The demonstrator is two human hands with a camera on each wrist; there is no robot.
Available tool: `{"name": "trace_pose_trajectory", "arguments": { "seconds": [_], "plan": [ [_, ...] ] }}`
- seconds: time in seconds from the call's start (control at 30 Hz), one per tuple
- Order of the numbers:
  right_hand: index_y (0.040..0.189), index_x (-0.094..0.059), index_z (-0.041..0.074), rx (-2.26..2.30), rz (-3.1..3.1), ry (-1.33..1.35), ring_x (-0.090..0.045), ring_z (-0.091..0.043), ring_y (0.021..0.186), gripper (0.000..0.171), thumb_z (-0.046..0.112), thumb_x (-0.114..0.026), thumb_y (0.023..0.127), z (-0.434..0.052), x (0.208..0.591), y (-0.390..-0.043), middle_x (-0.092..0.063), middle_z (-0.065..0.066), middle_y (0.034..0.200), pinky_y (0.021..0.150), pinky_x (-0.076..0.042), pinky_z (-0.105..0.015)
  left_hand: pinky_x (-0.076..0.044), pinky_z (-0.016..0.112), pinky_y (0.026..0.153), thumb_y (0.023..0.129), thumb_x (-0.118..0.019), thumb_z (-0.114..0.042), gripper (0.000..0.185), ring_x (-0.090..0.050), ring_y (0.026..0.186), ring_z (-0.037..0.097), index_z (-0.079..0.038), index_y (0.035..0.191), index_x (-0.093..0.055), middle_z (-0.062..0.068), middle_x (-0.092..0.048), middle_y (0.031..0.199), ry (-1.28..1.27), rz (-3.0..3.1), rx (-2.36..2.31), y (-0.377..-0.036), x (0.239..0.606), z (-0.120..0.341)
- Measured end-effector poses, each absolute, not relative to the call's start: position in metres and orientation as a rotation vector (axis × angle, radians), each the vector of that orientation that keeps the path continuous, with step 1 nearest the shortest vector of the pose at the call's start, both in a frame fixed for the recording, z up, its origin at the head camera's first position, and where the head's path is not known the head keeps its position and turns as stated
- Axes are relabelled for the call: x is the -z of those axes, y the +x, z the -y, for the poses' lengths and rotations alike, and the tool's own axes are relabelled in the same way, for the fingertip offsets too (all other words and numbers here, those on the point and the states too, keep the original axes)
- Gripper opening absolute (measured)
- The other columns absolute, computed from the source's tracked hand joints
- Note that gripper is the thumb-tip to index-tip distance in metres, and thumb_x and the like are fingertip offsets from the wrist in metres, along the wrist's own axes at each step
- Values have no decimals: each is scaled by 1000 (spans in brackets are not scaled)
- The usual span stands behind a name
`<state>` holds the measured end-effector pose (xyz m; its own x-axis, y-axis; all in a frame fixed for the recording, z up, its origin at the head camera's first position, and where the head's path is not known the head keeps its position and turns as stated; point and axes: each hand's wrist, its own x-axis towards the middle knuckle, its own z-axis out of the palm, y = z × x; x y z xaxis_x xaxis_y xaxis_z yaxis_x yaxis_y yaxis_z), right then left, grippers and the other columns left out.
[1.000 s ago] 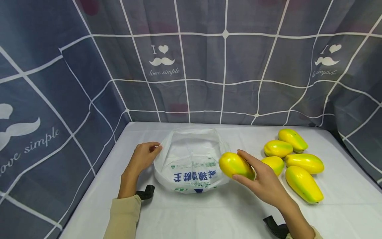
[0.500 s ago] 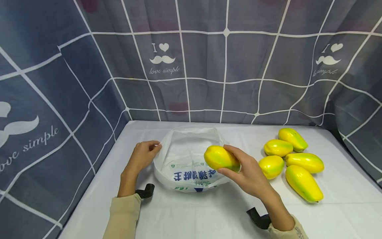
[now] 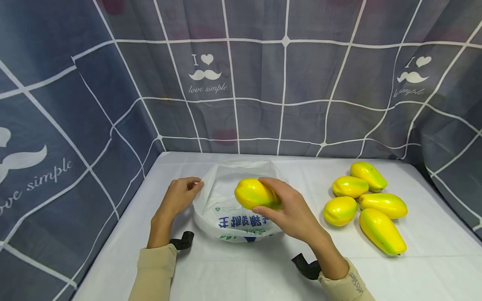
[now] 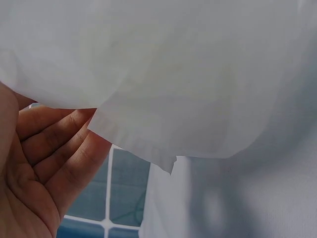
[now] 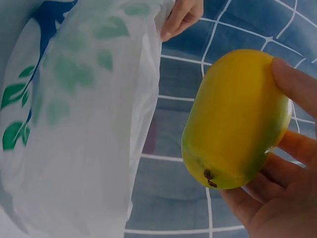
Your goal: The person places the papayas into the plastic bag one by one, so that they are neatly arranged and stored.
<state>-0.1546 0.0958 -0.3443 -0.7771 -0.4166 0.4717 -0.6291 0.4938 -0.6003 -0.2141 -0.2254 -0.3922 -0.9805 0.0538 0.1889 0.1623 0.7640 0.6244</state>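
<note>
A white plastic bag [image 3: 241, 221] with blue print lies open on the white table, also seen in the right wrist view as the bag [image 5: 84, 124] and in the left wrist view as the bag [image 4: 173, 74]. My left hand [image 3: 183, 194] pinches the bag's left rim; its fingers [image 4: 49, 144] curl under the plastic. My right hand [image 3: 288, 209] grips a yellow-green mango [image 3: 254, 193] just above the bag's mouth. The right wrist view shows the mango [image 5: 233, 119] held in the fingers [image 5: 297, 84].
Several more yellow-green mangoes [image 3: 363, 198] lie in a cluster on the right side of the white table [image 3: 244, 267]. A grey checked curtain [image 3: 263, 83] walls in the back and both sides.
My right hand has carried the mango leftward from beside the mango pile to over the bag's opening. The left hand has kept its hold on the bag's rim.
</note>
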Motion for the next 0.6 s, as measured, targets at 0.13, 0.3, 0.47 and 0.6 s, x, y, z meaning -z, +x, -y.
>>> {"name": "trace_pose_trajectory", "arguments": {
  "seconds": [0.13, 0.3, 0.47, 0.6],
  "plan": [
    [137, -55, 11, -1145, 2486, 905, -57, -17, 111, 63, 28, -81, 83, -85, 345, -158, -58, -1, 134, 94, -49, -40, -50, 41, 77, 99, -59, -29, 36, -62, 85, 24, -2, 121, -69, 10, -71, 97, -179, 2793, 1011, -214, 392, 225],
    [137, -55, 9, -1140, 2494, 899, -57, -19, 112, 63, 26, -81, 83, -74, 344, -163, -58, -3, 134, 93, -49, -40, -50, 41, 77, 99, -60, -27, 35, -63, 84, 23, -2, 121, -69, 10, -72, 96, -192, 2792, 1008, -215, 391, 225],
    [137, -55, 7, -1126, 2500, 893, -57, -22, 114, 63, 24, -82, 82, -65, 343, -170, -59, -6, 134, 94, -48, -42, -50, 40, 76, 99, -60, -26, 35, -62, 84, 22, -1, 121, -69, 10, -71, 96, -191, 2797, 1014, -215, 389, 225],
    [137, -55, 6, -1104, 2524, 889, -57, -24, 115, 63, 23, -81, 83, -56, 342, -176, -59, -8, 134, 96, -47, -42, -50, 40, 76, 99, -59, -26, 36, -61, 83, 22, -1, 122, -68, 10, -71, 97, -188, 2806, 1021, -214, 388, 226]
  ]
}}
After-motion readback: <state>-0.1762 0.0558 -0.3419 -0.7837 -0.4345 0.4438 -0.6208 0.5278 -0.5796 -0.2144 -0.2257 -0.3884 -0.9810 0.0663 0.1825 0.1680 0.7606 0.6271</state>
